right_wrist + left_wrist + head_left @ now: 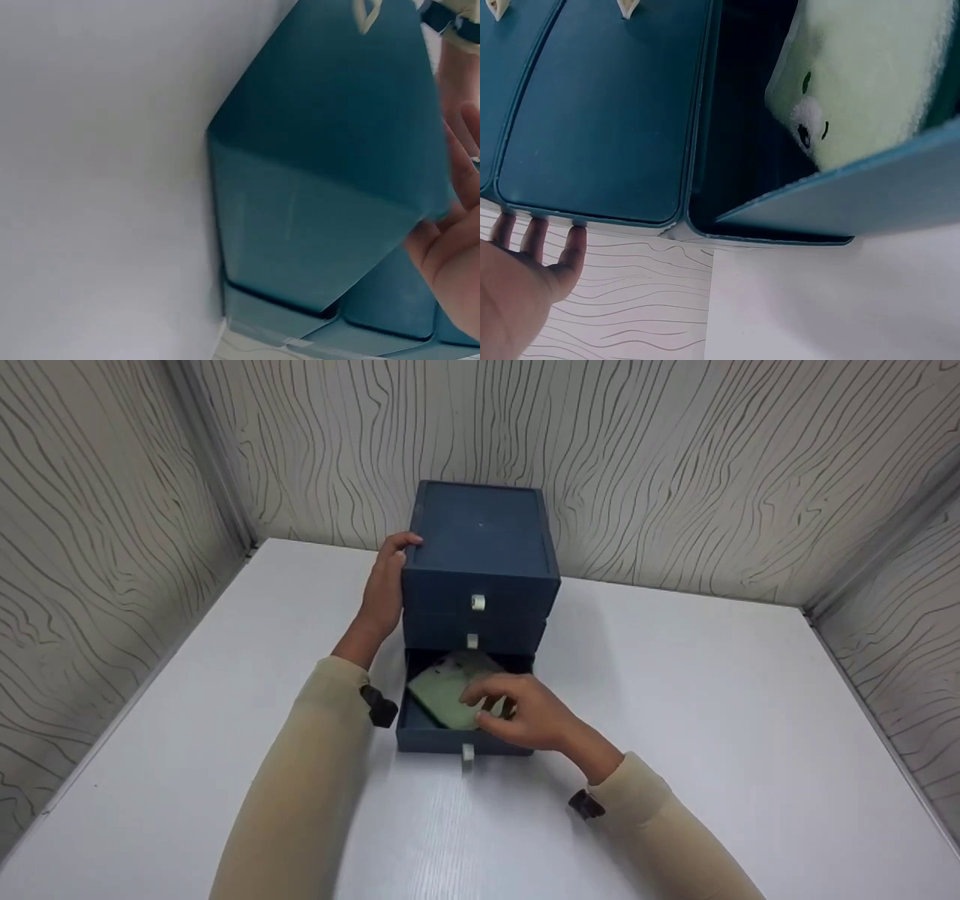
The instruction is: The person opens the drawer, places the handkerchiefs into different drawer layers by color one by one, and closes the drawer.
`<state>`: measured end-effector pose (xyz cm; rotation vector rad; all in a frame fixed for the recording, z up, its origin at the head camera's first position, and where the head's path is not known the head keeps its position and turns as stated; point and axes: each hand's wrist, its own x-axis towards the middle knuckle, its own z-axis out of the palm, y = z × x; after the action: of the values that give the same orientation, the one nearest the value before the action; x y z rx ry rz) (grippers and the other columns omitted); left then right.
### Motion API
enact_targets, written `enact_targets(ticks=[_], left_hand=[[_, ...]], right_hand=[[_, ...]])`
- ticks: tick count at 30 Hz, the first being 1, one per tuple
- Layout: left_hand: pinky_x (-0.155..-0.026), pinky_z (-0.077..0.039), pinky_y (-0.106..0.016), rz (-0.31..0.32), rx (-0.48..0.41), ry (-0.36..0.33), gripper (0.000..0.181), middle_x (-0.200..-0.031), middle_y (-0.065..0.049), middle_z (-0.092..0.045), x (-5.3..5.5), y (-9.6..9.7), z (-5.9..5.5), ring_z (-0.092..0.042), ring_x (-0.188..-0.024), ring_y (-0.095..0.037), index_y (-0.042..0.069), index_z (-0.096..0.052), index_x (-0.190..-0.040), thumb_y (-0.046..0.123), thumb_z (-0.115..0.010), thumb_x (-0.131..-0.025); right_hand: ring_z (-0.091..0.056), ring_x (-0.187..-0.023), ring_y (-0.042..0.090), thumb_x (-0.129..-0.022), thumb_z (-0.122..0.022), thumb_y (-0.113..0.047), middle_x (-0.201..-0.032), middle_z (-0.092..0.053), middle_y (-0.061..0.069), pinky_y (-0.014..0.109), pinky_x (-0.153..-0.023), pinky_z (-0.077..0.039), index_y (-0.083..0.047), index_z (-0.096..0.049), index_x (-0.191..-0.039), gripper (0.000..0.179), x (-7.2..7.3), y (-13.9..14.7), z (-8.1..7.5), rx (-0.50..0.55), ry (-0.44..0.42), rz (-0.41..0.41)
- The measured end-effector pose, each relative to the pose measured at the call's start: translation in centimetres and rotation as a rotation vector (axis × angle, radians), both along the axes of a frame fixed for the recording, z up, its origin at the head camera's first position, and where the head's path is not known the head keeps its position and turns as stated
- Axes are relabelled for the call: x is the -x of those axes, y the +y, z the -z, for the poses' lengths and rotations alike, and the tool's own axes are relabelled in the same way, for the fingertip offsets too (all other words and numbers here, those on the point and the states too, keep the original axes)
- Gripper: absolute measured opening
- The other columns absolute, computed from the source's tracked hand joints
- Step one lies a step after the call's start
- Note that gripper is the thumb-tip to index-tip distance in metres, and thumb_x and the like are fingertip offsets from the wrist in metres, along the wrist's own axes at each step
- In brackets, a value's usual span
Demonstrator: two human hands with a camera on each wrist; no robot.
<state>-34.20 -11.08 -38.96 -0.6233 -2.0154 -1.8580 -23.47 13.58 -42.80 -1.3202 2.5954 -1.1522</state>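
A dark blue cabinet of stacked drawers (480, 529) stands on the table, its bottom drawer (420, 741) pulled out. Inside that drawer lies a pale green fuzzy square (442, 694), set at an angle. A small stitched animal face shows on the fuzzy square (862, 75) in the left wrist view. My left hand (386, 592) rests along the cabinet's left side, fingertips at its top edge. Over the drawer's right part hovers my right hand (525, 712), fingers loosely bent and thumb apart from them, with nothing visible in its grasp. It covers part of the fuzzy square.
White tabs (478, 602) serve as pulls on the drawer fronts. The white table (712, 720) extends on both sides of the cabinet. Wood-grain patterned panels (637, 457) rise behind the table and at its sides.
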Motion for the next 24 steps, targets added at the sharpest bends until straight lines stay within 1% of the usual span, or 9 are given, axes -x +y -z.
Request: enact_targets(ticks=[1,5,8,11,13,15,18,21,24], left_hand=[[-0.11,-0.028,-0.039,-0.001,0.004,-0.004,0.04,-0.143,-0.01,-0.04,0.0,0.0,0.0,-0.037,-0.134,-0.02,0.007,-0.047,-0.127,0.024,-0.018,-0.105],[-0.111,-0.028,-0.04,0.0,0.019,-0.015,0.041,-0.141,-0.008,-0.041,0.0,0.0,-0.1,-0.037,-0.134,-0.02,0.009,-0.046,-0.128,0.027,-0.018,-0.105],[-0.11,-0.028,-0.04,0.006,0.014,-0.019,0.04,-0.14,-0.007,-0.042,0.0,0.1,-0.1,-0.039,-0.133,-0.019,0.01,-0.046,-0.128,0.028,-0.017,-0.105],[-0.109,-0.029,-0.039,0.011,0.002,-0.022,0.04,-0.14,-0.008,-0.042,0.0,0.0,-0.1,-0.039,-0.131,-0.019,0.009,-0.046,-0.127,0.026,-0.018,-0.105],[-0.108,-0.029,-0.039,0.015,-0.007,-0.025,0.04,-0.141,-0.009,-0.04,0.0,0.0,0.0,-0.039,-0.131,-0.02,0.007,-0.046,-0.127,0.025,-0.018,-0.106],[-0.108,-0.029,-0.039,0.018,-0.013,-0.031,0.04,-0.143,-0.01,-0.039,0.0,0.0,0.0,-0.038,-0.132,-0.021,0.005,-0.046,-0.128,0.024,-0.017,-0.106],[-0.107,-0.029,-0.039,0.026,-0.02,-0.041,0.041,-0.145,-0.013,-0.036,-0.1,0.0,-0.2,-0.037,-0.131,-0.024,0.002,-0.045,-0.129,0.02,-0.017,-0.105],[-0.108,-0.028,-0.038,0.035,-0.018,-0.054,0.04,-0.145,-0.017,-0.035,-1.1,0.1,-1.1,-0.036,-0.132,-0.026,-0.002,-0.043,-0.129,0.015,-0.017,-0.105],[-0.107,-0.028,-0.039,0.034,-0.006,-0.061,0.038,-0.145,-0.018,-0.034,-2.1,0.2,-2.1,-0.036,-0.131,-0.027,-0.004,-0.043,-0.128,0.013,-0.018,-0.104]], right_hand=[[-0.067,-0.087,0.012,-0.091,-0.064,-0.014,-0.112,-0.069,-0.001,0.039,-0.062,-0.054,-0.017,-0.069,-0.111,0.021,-0.3,0.0,-0.1,0.018,0.003,-0.01],[-0.067,-0.084,0.01,-0.091,-0.063,-0.014,-0.109,-0.07,0.001,0.031,-0.063,-0.055,-0.018,-0.069,-0.11,0.02,-1.4,-0.2,-0.3,0.061,0.03,-0.062],[-0.066,-0.078,0.009,-0.09,-0.063,-0.011,-0.104,-0.071,0.003,0.027,-0.064,-0.054,-0.014,-0.069,-0.11,0.021,-2.2,-0.3,-0.4,0.074,0.04,-0.097],[-0.066,-0.074,0.009,-0.089,-0.063,-0.009,-0.099,-0.072,0.006,0.028,-0.064,-0.055,-0.011,-0.068,-0.111,0.023,-3.1,-0.3,-0.5,0.082,0.008,-0.128],[-0.066,-0.074,0.008,-0.088,-0.062,-0.008,-0.096,-0.072,0.007,0.028,-0.064,-0.055,-0.013,-0.068,-0.111,0.024,-3.7,-0.3,-0.5,0.073,-0.028,-0.131],[-0.066,-0.075,0.006,-0.088,-0.061,-0.009,-0.095,-0.072,0.007,0.026,-0.064,-0.055,-0.016,-0.067,-0.113,0.026,-4.2,-0.4,-0.5,0.045,-0.057,-0.124],[-0.064,-0.075,0.003,-0.088,-0.062,-0.012,-0.091,-0.072,0.002,0.021,-0.065,-0.053,-0.021,-0.067,-0.113,0.027,-4.6,-0.4,-0.3,-0.031,-0.071,-0.092],[-0.065,-0.077,0.002,-0.088,-0.061,-0.016,-0.093,-0.072,0.001,0.017,-0.068,-0.052,-0.019,-0.066,-0.114,0.026,-4.8,-0.5,-0.1,-0.117,-0.093,-0.068],[-0.066,-0.079,0.003,-0.089,-0.06,-0.018,-0.096,-0.072,0.001,0.018,-0.072,-0.053,-0.015,-0.065,-0.116,0.028,-5.0,-0.6,0.1,-0.192,-0.149,-0.038]])
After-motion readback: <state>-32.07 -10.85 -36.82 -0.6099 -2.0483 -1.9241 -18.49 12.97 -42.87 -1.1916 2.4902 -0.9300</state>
